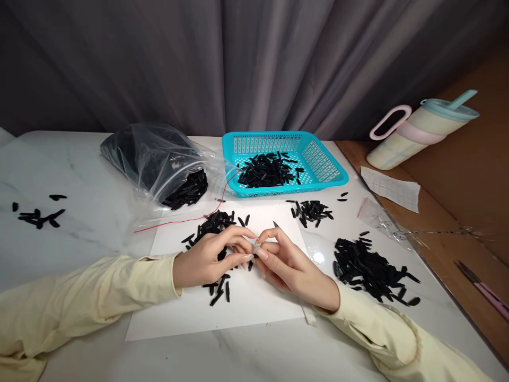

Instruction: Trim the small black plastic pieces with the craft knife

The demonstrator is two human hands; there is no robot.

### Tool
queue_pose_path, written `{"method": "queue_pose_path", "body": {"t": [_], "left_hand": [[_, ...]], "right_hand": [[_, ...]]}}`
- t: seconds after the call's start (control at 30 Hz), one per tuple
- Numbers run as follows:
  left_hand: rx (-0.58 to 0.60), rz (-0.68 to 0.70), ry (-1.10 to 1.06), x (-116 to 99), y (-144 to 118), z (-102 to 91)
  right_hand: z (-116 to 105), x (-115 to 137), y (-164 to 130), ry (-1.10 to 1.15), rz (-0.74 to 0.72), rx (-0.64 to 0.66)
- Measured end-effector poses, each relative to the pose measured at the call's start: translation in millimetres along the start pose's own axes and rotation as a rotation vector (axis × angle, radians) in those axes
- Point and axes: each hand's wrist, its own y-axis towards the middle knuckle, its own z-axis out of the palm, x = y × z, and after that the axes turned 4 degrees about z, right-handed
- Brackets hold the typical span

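Left hand [217, 257] and right hand [290, 265] meet mid-frame over white paper [167, 321], small black piece [255, 255] between them.
Far left of frame: loose black bits [38, 220] on the bench [95, 228]. Upper left of centre: clear plastic bag [139, 154], black bits inside; red string [170, 223] crossing in front. Centre: left fingers pinched narrow on the piece, near a heap [217, 220] on the paper; right fingers pinched on it too, a thin pointed tip [275, 225] showing just above, mostly hidden. Behind, blue basket [294, 189] with more bits. Right of centre: small pile [312, 211], then a larger pile [366, 268] beside the right sleeve. Upper right: tilted cup [415, 132], pink handle.
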Motion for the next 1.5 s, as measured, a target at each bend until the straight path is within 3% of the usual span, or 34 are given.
{"method": "queue_pose_path", "body": {"t": [0.3,1.5], "left_hand": [[0.04,-0.036,-0.047,3.3,-2.9,-1.5],[0.08,0.014,-0.122,2.2,-2.0,-4.4]], "right_hand": [[-0.7,3.2,0.6,0.169,0.012,0.007],[0.8,1.1,0.2,0.178,0.023,0.092]]}}
